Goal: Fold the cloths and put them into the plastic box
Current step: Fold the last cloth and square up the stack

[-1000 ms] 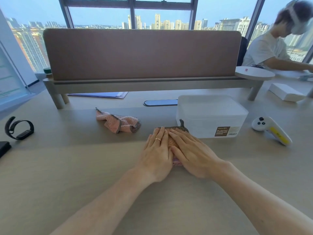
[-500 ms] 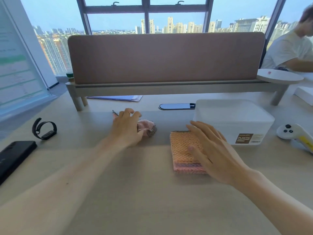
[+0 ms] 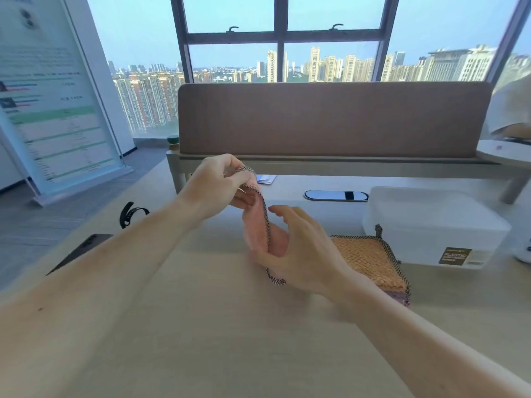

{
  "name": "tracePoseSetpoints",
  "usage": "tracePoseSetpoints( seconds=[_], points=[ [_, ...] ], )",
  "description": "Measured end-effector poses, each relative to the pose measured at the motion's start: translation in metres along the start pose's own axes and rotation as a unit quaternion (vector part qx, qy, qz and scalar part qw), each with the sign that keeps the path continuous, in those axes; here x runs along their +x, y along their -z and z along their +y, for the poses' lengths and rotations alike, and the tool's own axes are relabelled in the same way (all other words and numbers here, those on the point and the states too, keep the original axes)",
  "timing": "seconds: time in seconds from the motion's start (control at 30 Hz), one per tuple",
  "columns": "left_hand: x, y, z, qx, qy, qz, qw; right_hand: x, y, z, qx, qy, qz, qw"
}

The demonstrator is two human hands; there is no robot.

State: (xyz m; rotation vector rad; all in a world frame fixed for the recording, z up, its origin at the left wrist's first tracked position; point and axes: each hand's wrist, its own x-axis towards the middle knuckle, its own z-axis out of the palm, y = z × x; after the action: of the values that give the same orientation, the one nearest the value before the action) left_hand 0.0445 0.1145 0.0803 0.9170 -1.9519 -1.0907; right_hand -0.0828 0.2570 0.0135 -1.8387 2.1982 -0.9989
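A pink cloth (image 3: 258,228) with a black-and-white checked hem hangs in the air above the table's middle. My left hand (image 3: 215,186) pinches its top edge. My right hand (image 3: 298,251) holds its lower part from the right side. To the right, a folded orange cloth (image 3: 370,259) lies flat on the table on top of a folded purplish one. Just behind that pile stands the white plastic box (image 3: 434,222) with its lid on and a brown label at its front.
A brown desk divider (image 3: 330,119) on a low shelf runs along the back. A black wristband (image 3: 130,214) and a dark phone (image 3: 83,248) lie at the left. A dark oval cable port (image 3: 334,195) sits behind the cloth. A person's sleeve (image 3: 511,107) shows at far right.
My left hand left the folded pile, reached the crumpled pink cloth and lifted it off the table. My right hand came off the folded orange cloth and took hold of the pink one.
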Motion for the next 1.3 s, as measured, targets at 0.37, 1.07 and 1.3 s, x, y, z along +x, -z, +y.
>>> tracePoseSetpoints(
  seconds=[0.37,1.07,1.3],
  points=[
    [-0.052,0.069,0.044,-0.002,-0.068,-0.066,0.996,-0.020,0.040,-0.023,0.003,0.002,-0.058,0.998],
    [-0.067,0.042,0.055,0.083,-0.170,-0.115,0.975,-0.048,0.092,-0.061,0.073,0.054,0.016,0.996],
    [-0.078,0.028,0.062,0.147,-0.231,-0.137,0.952,0.007,0.095,-0.064,0.200,0.041,-0.150,0.967]
  ],
)
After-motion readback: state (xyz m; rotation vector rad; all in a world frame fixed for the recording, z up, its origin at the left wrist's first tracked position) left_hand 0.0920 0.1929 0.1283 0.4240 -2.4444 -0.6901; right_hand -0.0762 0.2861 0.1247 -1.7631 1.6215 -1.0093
